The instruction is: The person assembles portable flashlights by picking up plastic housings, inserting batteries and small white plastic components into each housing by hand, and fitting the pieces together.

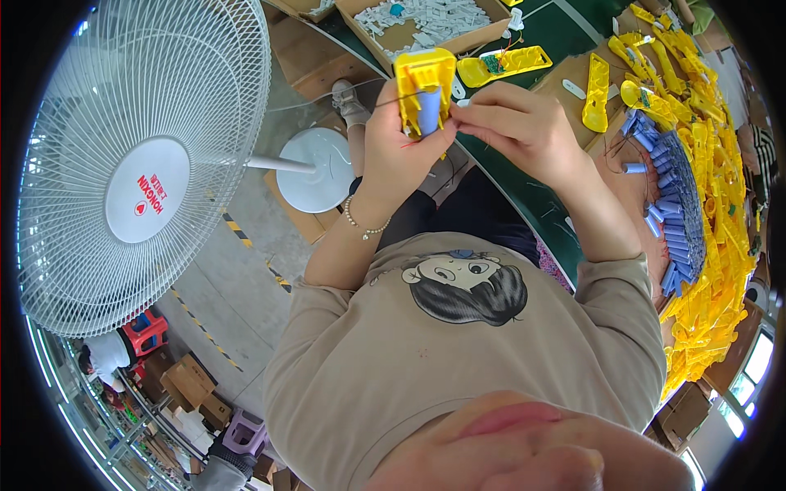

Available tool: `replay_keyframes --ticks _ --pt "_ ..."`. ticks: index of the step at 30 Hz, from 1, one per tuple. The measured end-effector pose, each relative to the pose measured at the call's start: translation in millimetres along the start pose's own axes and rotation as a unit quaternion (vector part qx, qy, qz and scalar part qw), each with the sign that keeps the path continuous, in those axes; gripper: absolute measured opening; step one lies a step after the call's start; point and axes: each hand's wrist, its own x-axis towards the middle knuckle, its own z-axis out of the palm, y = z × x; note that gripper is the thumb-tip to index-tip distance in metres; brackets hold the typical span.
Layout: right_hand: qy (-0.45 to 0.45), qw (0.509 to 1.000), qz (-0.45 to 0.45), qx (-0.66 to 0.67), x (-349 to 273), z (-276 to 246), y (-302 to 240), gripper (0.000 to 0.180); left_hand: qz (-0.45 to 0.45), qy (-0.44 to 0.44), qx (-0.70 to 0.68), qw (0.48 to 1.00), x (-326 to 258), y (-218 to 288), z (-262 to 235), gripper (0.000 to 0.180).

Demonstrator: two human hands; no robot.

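My left hand [391, 155] grips a yellow plastic housing [426, 62], held upright above the table's near edge. Inside the housing sits a blue cylindrical battery [429, 112], with thin dark wires about it. My right hand [526, 135] meets the housing's right side, thumb and forefinger pinched together. What lies between those fingertips is too small to make out. Just beyond my right hand, another yellow housing [524, 60] with a green circuit board lies on the table.
A cardboard box [490, 34] of small white parts stands at the far side. Blue batteries [675, 233] and a large heap of yellow housings [712, 303] lie on the right. On my left stands a big white fan [147, 188] with a round base [303, 180].
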Motion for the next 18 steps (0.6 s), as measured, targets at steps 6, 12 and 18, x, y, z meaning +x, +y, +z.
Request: replay_keyframes --ticks 6,12,18 --pt "-0.036 0.997 0.053 0.051 -8 1 13 0.014 -0.058 -0.026 0.069 0.996 -3 -3 3 0.051" --pt "-0.129 0.957 0.249 0.080 -6 -8 6 0.016 -0.058 -0.067 0.158 0.984 -2 5 8 0.053" --pt "-0.193 0.949 0.217 0.123 -19 -2 23 0.011 -0.097 -0.124 0.168 0.973 -1 1 10 0.050"
